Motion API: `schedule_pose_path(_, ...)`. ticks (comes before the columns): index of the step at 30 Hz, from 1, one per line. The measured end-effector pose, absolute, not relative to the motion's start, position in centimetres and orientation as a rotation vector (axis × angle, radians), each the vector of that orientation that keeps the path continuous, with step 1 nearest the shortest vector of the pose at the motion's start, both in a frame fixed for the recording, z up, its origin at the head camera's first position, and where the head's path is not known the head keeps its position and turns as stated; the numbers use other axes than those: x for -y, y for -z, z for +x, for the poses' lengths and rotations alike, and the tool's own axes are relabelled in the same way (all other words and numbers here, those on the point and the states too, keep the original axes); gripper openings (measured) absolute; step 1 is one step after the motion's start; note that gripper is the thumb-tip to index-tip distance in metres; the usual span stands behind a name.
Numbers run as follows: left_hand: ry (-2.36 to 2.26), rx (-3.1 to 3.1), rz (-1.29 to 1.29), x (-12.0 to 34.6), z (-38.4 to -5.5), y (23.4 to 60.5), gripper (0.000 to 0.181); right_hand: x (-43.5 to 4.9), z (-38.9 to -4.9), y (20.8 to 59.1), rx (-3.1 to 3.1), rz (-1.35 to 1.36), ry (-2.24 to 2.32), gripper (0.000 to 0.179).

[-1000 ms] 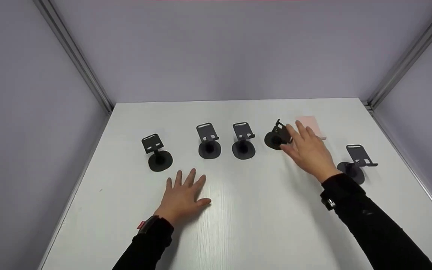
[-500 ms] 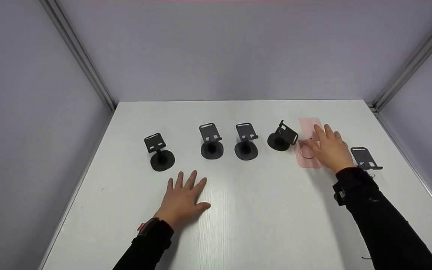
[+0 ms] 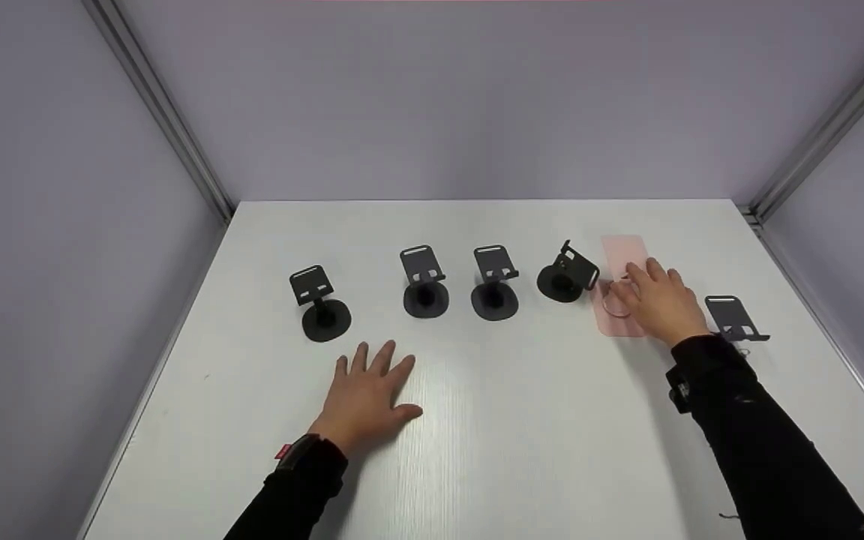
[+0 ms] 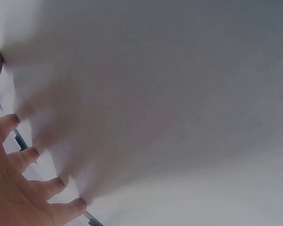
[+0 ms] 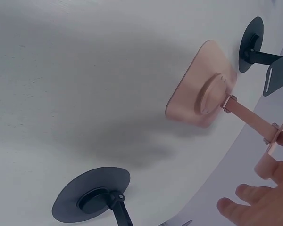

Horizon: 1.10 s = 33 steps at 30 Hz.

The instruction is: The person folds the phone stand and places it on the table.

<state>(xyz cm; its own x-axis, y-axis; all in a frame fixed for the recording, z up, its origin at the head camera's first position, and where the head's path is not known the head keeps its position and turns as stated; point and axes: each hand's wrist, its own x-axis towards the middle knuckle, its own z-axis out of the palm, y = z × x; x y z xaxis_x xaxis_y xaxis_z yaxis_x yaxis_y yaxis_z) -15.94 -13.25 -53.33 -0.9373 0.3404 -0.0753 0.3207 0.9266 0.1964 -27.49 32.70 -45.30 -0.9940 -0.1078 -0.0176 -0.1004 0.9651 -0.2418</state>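
Note:
Right hand [image 3: 664, 304] is at the pink phone stand [image 3: 618, 319], on the right half of the table. Its thumb and index finger pinch the stand's holder plate [image 5: 266, 165] near the hinge, while the other fingers hang beside it. The stand's flat base [image 5: 191, 96] carries a short jointed arm [image 5: 250, 117]. Part of the plate is hidden behind the hand. Fingers spread, the left hand [image 3: 363, 401] rests on the white table, holding nothing. Just left of the pink stand is a black phone stand [image 3: 561, 285], its plate turned sideways.
Two black phone stands, one [image 3: 425, 300] and another [image 3: 495, 301], stand mid-row. A further black stand [image 3: 325, 321] is at the left. The far-right black stand [image 3: 732, 315] is partly covered by the right wrist. Grey panels [image 3: 477, 97] enclose the white table [image 3: 507, 450].
The right hand has moved right, from beside the sideways black stand to the pink stand, and now pinches its plate. The left hand stays in place.

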Motion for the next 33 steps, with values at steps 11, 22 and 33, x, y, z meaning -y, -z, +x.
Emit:
schedule_pose_path(11, -0.325, -2.962, 0.516, 13.3, -15.9, 53.5, 0.081, -32.7, -26.9, 46.1, -3.375, -0.280, 0.616, 0.033)
schedule_pose_path(22, -0.315, -2.954, 0.519, 13.3, -15.8, 53.3, 0.080, -33.3, -26.4, 46.5, -3.671, -0.455, 0.519, 0.015)
schedule_pose_path(33, -0.317, -2.938, 0.513, 13.2, -15.7, 53.1, 0.079, -33.2, -26.5, 46.3, -3.712, -0.236, 0.599, 0.017)
